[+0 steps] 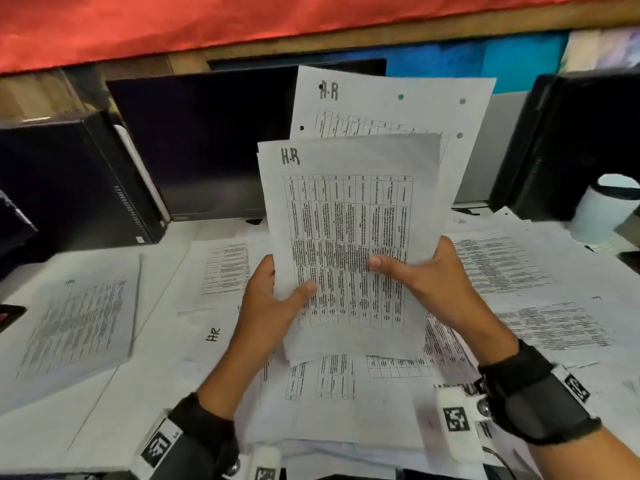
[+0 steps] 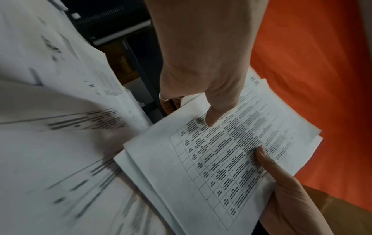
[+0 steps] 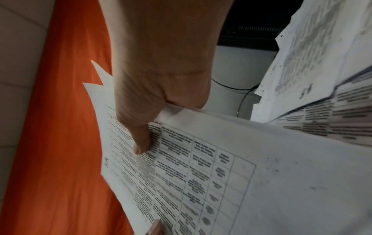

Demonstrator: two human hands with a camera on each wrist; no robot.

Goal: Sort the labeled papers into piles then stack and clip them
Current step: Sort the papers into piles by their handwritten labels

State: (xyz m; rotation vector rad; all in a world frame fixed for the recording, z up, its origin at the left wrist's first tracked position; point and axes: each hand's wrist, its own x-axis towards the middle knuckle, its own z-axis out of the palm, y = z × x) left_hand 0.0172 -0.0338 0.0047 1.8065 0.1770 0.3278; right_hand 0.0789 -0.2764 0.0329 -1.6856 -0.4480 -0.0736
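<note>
I hold a sheaf of table-printed papers [image 1: 349, 220] upright above the desk, the front sheet marked "H.R". A taller sheet [image 1: 391, 98] behind it, slid up and right, is also marked "H-R". My left hand [image 1: 294, 292] grips the sheaf's lower left edge, thumb on the front [image 2: 213, 117] and fingers hidden behind. My right hand [image 1: 398, 265] grips the right edge, thumb [image 3: 141, 146] pressed on the print. The right thumb [image 2: 263, 155] shows in the left wrist view too.
Loose printed sheets cover the desk: a pile [image 1: 79, 320] at the left, a sheet marked "HR" [image 1: 213, 334] under my left forearm, and more papers [image 1: 519, 271] at the right. A dark monitor [image 1: 201, 143], computer towers [image 1: 69, 181] and a white cup [image 1: 606, 206] stand behind.
</note>
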